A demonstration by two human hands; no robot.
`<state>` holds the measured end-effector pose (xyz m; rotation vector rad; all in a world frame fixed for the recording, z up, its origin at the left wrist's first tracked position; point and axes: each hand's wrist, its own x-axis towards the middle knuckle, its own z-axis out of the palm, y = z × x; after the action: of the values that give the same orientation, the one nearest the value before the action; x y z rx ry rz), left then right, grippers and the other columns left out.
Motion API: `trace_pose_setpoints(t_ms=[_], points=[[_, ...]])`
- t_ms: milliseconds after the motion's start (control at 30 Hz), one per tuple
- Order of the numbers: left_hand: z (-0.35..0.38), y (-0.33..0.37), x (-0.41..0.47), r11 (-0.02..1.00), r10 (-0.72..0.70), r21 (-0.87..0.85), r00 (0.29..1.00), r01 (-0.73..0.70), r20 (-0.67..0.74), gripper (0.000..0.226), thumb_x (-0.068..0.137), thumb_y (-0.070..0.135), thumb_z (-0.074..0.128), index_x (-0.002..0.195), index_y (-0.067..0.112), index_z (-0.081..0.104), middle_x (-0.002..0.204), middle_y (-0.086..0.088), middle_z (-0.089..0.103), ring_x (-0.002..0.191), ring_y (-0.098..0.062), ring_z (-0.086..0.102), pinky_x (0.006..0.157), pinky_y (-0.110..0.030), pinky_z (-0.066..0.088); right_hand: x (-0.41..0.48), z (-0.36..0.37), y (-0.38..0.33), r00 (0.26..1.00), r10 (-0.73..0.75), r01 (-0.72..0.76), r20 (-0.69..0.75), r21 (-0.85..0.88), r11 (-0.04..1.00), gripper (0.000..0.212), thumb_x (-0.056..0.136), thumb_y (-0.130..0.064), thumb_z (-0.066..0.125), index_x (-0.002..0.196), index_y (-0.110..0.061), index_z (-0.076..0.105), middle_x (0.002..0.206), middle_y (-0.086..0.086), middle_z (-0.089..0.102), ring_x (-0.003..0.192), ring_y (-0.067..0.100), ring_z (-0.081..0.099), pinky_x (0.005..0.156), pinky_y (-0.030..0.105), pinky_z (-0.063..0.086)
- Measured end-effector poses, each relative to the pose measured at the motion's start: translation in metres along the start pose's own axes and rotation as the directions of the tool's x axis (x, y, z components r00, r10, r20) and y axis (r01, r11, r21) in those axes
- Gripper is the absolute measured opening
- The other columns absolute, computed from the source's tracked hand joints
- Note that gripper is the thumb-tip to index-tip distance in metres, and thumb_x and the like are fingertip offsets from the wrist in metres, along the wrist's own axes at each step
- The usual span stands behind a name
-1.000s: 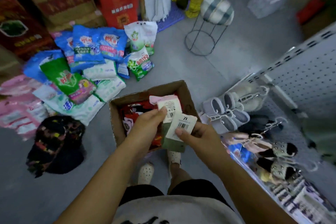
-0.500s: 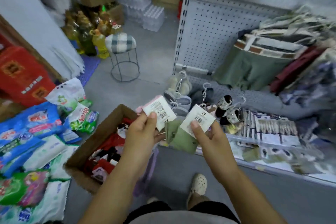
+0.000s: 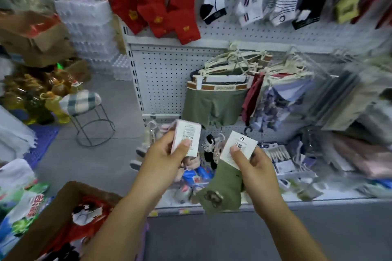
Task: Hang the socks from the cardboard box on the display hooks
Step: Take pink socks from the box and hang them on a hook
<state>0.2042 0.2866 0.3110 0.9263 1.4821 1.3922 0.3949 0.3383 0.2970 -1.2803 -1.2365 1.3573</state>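
Both hands have risen from over the box since the earlier frames, and the view now faces the pegboard display (image 3: 161, 82) instead of the floor. The left hand (image 3: 163, 161) pinches a pink sock pair (image 3: 186, 140) by its white label card, thumb on the front, fingers curled behind. The right hand (image 3: 252, 167) holds an olive green sock pair (image 3: 222, 188) the same way, thumb pressed on the barcode card, with the sock hanging below the fingers. Each hand is closed around its pair; neither is open.

Just beyond the fingertips, small shoes and socks already hang on low hooks, blurred. Above them hang green underwear (image 3: 214, 104) on hangers, and higher still red socks (image 3: 161, 0) and white sports socks.

To hang these well, it seems best to deal with one pair at a time: find the card's hanging hole or hook, turn the card upright facing outward, and slide it fully onto a free hook. Whether these cards have a hook cannot be seen.

Below the left forearm, the cardboard box (image 3: 63, 199) sits open on the floor, holding more red and dark sock pairs with tags.
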Motion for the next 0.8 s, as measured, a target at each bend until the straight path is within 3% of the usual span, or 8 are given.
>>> trace_pose_setpoints(t_ms=[133, 267, 333, 400, 467, 600, 667, 800], points=[[0.07, 0.021, 0.015, 0.99, 0.082, 0.118, 0.997, -0.081, -0.01, 0.011, 0.094, 0.019, 0.071, 0.102, 0.025, 0.076, 0.073, 0.005, 0.076, 0.053, -0.004, 0.059, 0.049, -0.018, 0.047, 0.02, -0.076, -0.023, 0.997, -0.069, 0.068, -0.018, -0.04, 0.997, 0.013, 0.093, -0.022, 0.069, 0.106, -0.02, 0.07, 0.094, -0.002, 0.078, 0.083, 0.014, 0.075, 0.068, 0.03, 0.06], [0.14, 0.044, 0.027, 0.977, 0.149, 0.165, 0.987, -0.138, -0.059, 0.015, 0.08, 0.015, 0.086, 0.085, 0.025, 0.076, 0.08, 0.002, 0.078, 0.069, -0.01, 0.07, 0.06, -0.029, 0.057, 0.039, -0.151, -0.042, 0.994, -0.107, 0.107, -0.032, -0.002, 0.994, 0.02, 0.093, -0.023, 0.069, 0.113, -0.022, 0.067, 0.097, -0.001, 0.078, 0.088, 0.022, 0.075, 0.077, 0.047, 0.062], [0.175, 0.054, 0.03, 0.974, 0.184, 0.148, 0.98, -0.172, -0.078, 0.015, 0.078, 0.015, 0.087, 0.082, 0.024, 0.076, 0.079, 0.001, 0.077, 0.069, -0.013, 0.069, 0.058, -0.032, 0.056, 0.048, -0.184, -0.048, 0.991, -0.126, 0.127, -0.043, 0.019, 0.992, 0.022, 0.094, -0.026, 0.069, 0.115, -0.026, 0.066, 0.103, 0.0, 0.077, 0.093, 0.023, 0.075, 0.079, 0.049, 0.062], [0.21, 0.066, 0.031, 0.975, 0.205, 0.108, 0.976, -0.196, -0.077, 0.012, 0.08, 0.016, 0.086, 0.082, 0.024, 0.077, 0.078, 0.007, 0.077, 0.07, -0.013, 0.07, 0.058, -0.03, 0.054, 0.055, -0.215, -0.056, 0.986, -0.151, 0.153, -0.067, 0.029, 0.988, 0.021, 0.094, -0.026, 0.069, 0.115, -0.025, 0.066, 0.105, 0.002, 0.077, 0.094, 0.025, 0.074, 0.081, 0.048, 0.061], [0.244, 0.079, 0.031, 0.982, 0.188, -0.009, 0.98, -0.189, -0.064, 0.013, 0.08, 0.017, 0.085, 0.085, 0.025, 0.076, 0.081, 0.009, 0.079, 0.077, -0.014, 0.074, 0.07, -0.033, 0.057, 0.061, -0.243, -0.066, 0.982, -0.17, 0.175, -0.085, 0.054, 0.983, 0.019, 0.093, -0.022, 0.069, 0.112, -0.022, 0.067, 0.103, 0.005, 0.077, 0.094, 0.028, 0.074, 0.08, 0.048, 0.061], [0.302, 0.096, 0.033, 0.949, 0.111, -0.303, 0.991, -0.082, 0.08, 0.038, 0.064, 0.028, 0.083, 0.099, 0.024, 0.069, 0.095, -0.002, 0.08, 0.091, -0.019, 0.076, 0.087, -0.044, 0.058, 0.067, -0.287, -0.086, 0.97, -0.209, 0.218, -0.122, 0.067, 0.974, 0.023, 0.091, -0.024, 0.071, 0.111, -0.014, 0.066, 0.102, 0.004, 0.078, 0.095, 0.029, 0.074, 0.085, 0.053, 0.06], [0.327, 0.101, 0.036, 0.938, 0.118, -0.341, 0.983, -0.064, 0.142, 0.043, 0.065, 0.027, 0.08, 0.106, 0.021, 0.068, 0.098, -0.005, 0.08, 0.097, -0.023, 0.075, 0.093, -0.051, 0.057, 0.07, -0.304, -0.093, 0.964, -0.227, 0.24, -0.138, 0.089, 0.967, 0.026, 0.091, -0.026, 0.072, 0.11, -0.011, 0.064, 0.103, 0.005, 0.077, 0.098, 0.029, 0.074, 0.09, 0.058, 0.056], [0.376, 0.109, 0.047, 0.933, 0.204, -0.336, 0.96, -0.132, 0.191, 0.043, 0.071, 0.029, 0.075, 0.111, 0.027, 0.059, 0.097, -0.001, 0.08, 0.091, -0.018, 0.077, 0.082, -0.041, 0.061, 0.077, -0.334, -0.102, 0.957, -0.244, 0.265, -0.158, 0.13, 0.955, 0.025, 0.09, -0.028, 0.071, 0.112, -0.017, 0.065, 0.106, 0.002, 0.077, 0.099, 0.027, 0.073, 0.091, 0.058, 0.056]])
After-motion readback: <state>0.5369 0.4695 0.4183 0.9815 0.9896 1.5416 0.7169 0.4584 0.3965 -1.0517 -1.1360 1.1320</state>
